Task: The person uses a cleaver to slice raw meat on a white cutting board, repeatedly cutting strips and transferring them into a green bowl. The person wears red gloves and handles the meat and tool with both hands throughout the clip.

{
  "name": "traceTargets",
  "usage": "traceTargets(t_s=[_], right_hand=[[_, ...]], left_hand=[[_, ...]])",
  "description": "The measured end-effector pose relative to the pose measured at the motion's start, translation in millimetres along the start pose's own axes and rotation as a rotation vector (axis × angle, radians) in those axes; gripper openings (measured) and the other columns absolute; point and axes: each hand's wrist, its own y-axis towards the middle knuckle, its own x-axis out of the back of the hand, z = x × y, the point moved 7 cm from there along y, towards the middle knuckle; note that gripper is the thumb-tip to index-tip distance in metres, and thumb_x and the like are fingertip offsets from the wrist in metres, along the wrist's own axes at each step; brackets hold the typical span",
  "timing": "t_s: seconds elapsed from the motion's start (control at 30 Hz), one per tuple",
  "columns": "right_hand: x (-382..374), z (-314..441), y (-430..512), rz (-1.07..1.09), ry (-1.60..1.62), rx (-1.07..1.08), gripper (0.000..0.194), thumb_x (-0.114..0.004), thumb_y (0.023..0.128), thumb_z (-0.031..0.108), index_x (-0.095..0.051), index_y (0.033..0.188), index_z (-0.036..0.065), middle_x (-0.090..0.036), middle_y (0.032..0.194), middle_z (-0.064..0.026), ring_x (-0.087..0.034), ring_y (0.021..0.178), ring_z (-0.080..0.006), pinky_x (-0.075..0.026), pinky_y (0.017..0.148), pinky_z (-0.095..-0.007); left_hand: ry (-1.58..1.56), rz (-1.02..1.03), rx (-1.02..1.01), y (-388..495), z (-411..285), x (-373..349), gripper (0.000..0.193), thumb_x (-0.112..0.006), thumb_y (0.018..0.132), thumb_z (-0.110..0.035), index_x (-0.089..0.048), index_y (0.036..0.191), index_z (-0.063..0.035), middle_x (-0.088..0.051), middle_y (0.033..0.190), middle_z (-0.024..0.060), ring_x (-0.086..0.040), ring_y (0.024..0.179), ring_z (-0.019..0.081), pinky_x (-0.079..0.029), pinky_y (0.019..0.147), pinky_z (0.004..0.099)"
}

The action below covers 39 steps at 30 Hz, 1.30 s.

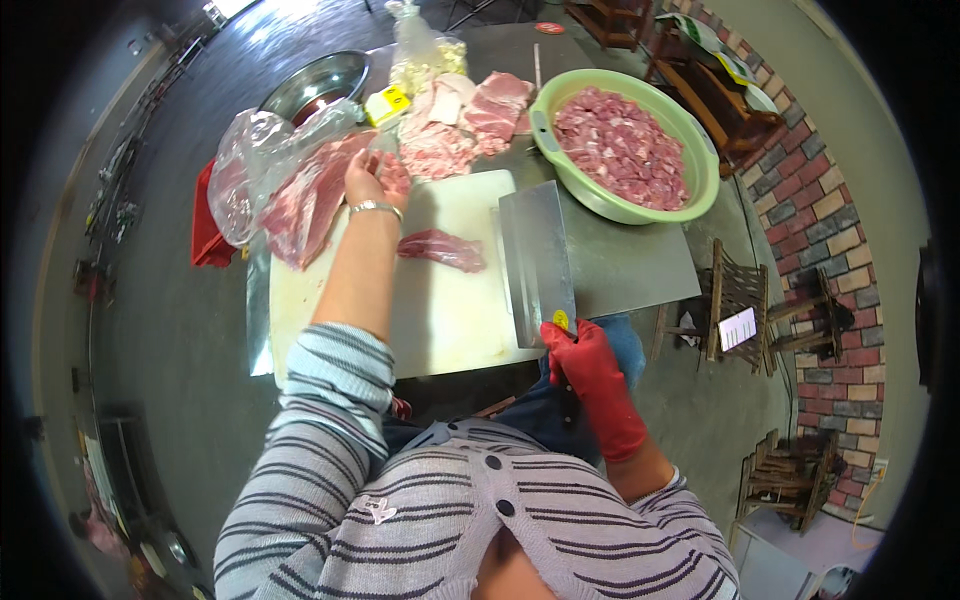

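Observation:
In a red rubber glove, my right hand [592, 379] grips the handle of a wide-bladed cleaver [541, 259]. The blade lies along the right edge of a white cutting board [457, 322]. A small strip of dark red meat [442, 250] rests on the board's middle. My left hand [373, 178], bare with a metal watch at the wrist, is at the board's far side, against a large slab of raw meat [319, 195]. Its fingers are curled, and whether they hold a piece of meat is unclear.
A green basin [626, 206] of cut meat chunks stands at the far right. Fatty meat pieces [439, 139], a plastic bag [420, 52] with pale contents, a yellow-and-white box [387, 105] and a steel bowl [315, 82] sit farther back. Clear plastic [244, 169] lies beside the slab, near a red container [210, 225].

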Motion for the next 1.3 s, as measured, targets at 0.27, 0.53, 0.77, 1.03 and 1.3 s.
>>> traceTargets(t_s=[0.27,0.53,0.77,1.03,1.3], right_hand=[[-51.3,-4.1,9.8,0.236,-0.226,-0.054,0.029,-0.064,0.091,0.03,-0.059,0.08,0.005,-0.056,0.056,-0.0028,-0.052,0.044,-0.0134,-0.042,0.045,-0.0305],[-62.8,0.3,17.1,0.251,-0.183,0.029,0.038,-0.062,0.092,0.039,-0.059,0.08,0.003,-0.058,0.06,-0.0053,-0.052,0.043,-0.0141,-0.042,0.042,-0.0306],[-66.5,8.1,25.8,0.259,-0.143,0.035,0.038,-0.065,0.09,0.037,-0.059,0.079,0.001,-0.058,0.06,-0.0075,-0.056,0.044,-0.0174,-0.046,0.047,-0.035],[-28.5,0.8,21.8,0.064,-0.156,-0.014,0.031,-0.064,0.092,0.032,-0.059,0.075,0.006,-0.055,0.055,-0.002,-0.05,0.041,-0.0127,-0.04,0.041,-0.0313],[-17.3,11.4,10.2,-0.015,0.05,0.055,0.022,-0.066,0.095,0.025,-0.061,0.093,0.003,-0.055,0.056,-0.0017,-0.048,0.041,-0.0113,-0.037,0.041,-0.0284]], left_hand=[[-0.174,0.14,-0.077,-86.5,-15.5,-29.2,0.031,-0.058,0.093,-0.036,-0.059,0.102,-0.0066,-0.059,0.099,0.0135,-0.062,0.085,0.0281,-0.056,0.076,0.0411],[-0.401,0.721,-1.725,-322.9,-196.7,-131.7,0.023,-0.053,0.091,-0.017,-0.064,0.102,-0.0003,-0.065,0.094,0.0105,-0.065,0.08,0.0199,-0.052,0.063,0.0282],[1.286,0.9,-0.949,-94.2,187.3,-199.0,0.027,-0.067,0.085,-0.017,-0.069,0.109,-0.0053,-0.069,0.1,0.0118,-0.065,0.092,0.0243,-0.051,0.081,0.0337],[1.468,0.6,-0.482,-9.1,-11.9,-126.3,0.019,-0.071,0.085,-0.002,-0.072,0.105,-0.0036,-0.072,0.1,0.0027,-0.064,0.087,0.0094,-0.052,0.077,0.0251],[1.972,0.718,-0.121,-24.5,33.5,64.9,0.038,-0.086,0.071,-0.017,-0.068,0.102,-0.0031,-0.071,0.089,0.0036,-0.064,0.078,0.014,-0.053,0.076,0.0297]])
